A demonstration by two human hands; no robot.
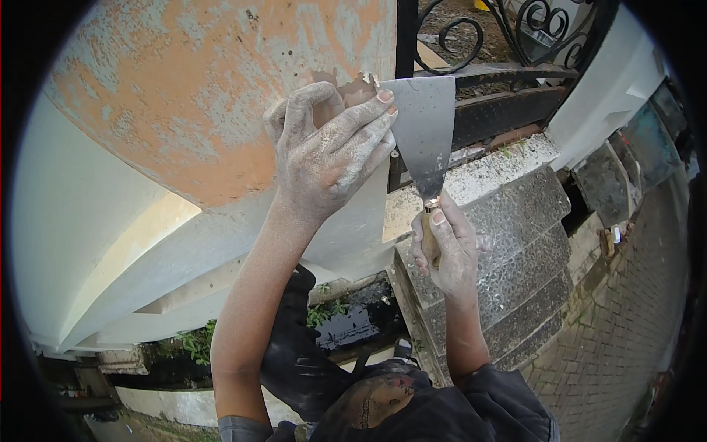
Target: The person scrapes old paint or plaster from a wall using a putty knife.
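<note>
My right hand (451, 247) is wrapped round the wooden handle (431, 239) of a putty knife. Its wide metal blade (423, 118) points upward, away from me, beside the wall's edge. Dust coats both my hands. My left hand (328, 155) is bent in front of the wall, its fingers close together and their tips at the blade's left edge. Around these fingers shows a brownish, ragged-edged patch (357, 88) with white bits; whether it is a held piece or part of the wall I cannot tell. The curved wall (213, 96) behind has patchy orange and grey paint.
A black wrought-iron gate (508, 103) stands beyond the blade, next to a white pillar (604, 103). Below lie a speckled stone ramp (508, 228) and brick paving (596, 353). A dark drain (353, 324) with green plants runs under the wall, near my legs.
</note>
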